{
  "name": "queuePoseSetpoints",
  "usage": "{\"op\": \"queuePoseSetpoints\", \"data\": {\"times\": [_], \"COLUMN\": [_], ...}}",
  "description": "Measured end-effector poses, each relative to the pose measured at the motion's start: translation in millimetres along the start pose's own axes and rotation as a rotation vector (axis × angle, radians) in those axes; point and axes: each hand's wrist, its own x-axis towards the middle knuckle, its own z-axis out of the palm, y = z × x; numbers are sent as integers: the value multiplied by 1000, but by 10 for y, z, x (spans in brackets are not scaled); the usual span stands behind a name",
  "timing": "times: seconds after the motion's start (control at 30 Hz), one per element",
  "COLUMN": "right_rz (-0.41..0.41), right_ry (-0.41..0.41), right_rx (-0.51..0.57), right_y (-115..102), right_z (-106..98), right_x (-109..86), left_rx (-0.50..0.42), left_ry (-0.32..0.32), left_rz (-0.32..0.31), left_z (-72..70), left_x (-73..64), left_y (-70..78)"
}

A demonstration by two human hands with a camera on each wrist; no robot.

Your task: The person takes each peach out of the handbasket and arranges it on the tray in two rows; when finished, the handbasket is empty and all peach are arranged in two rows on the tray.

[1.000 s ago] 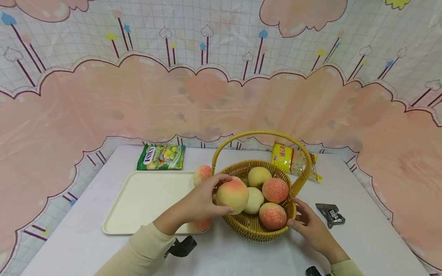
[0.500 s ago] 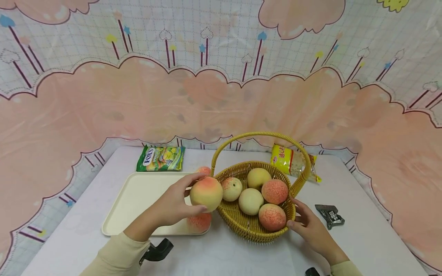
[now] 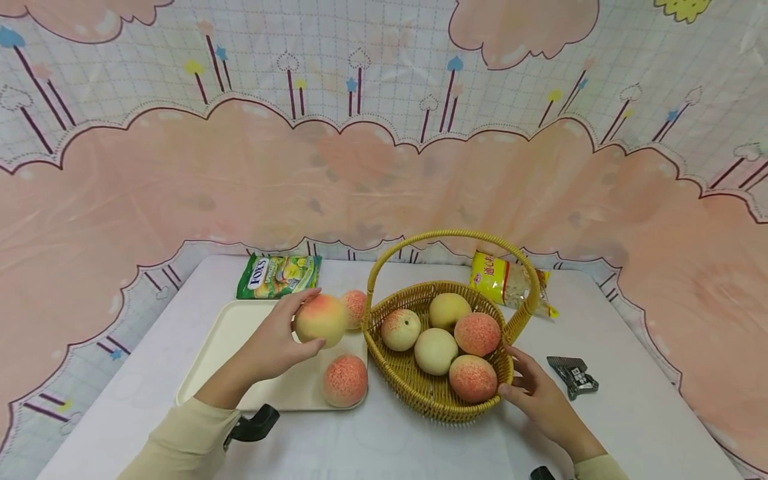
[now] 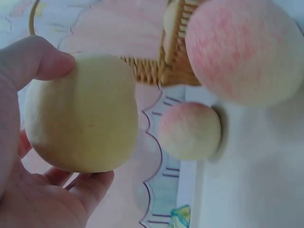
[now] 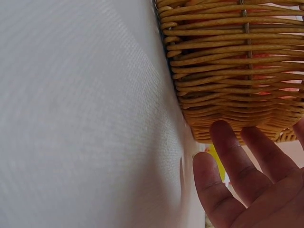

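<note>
Hovering over tray (image 3: 217, 339), left fingers (image 4: 97, 186) grasping peach (image 3: 321, 321) | right fingers (image 5: 237, 164) straight, touching basket (image 3: 420, 399)

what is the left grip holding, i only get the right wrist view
Observer: The left grip holds a yellow peach with a red blush on top.
Operator: ok and what's in the basket
Observer: Five peaches show inside the basket in the head view.
Operator: anything to the left of it
Observer: Yes, a cream tray with a reddish peach near its front right corner.
</note>
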Motion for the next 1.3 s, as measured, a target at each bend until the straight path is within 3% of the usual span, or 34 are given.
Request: {"op": "queuePoseSetpoints", "data": {"times": [0.3,0.73,1.3], "right_rz": [-13,-28,-1], "right_ry": [4,2,6], "right_rx": [-9,-10,-23], "right_y": [27,43,8], "right_z": [1,0,-7], "right_x": [6,6,-13], "left_rx": [81,73,72], "left_ry": [60,98,56], "left_rz": [-57,-94,-264], "left_z": [-42,-25,49], "left_x": [104,248,486], "left_y": [-201,-429,-650]}}
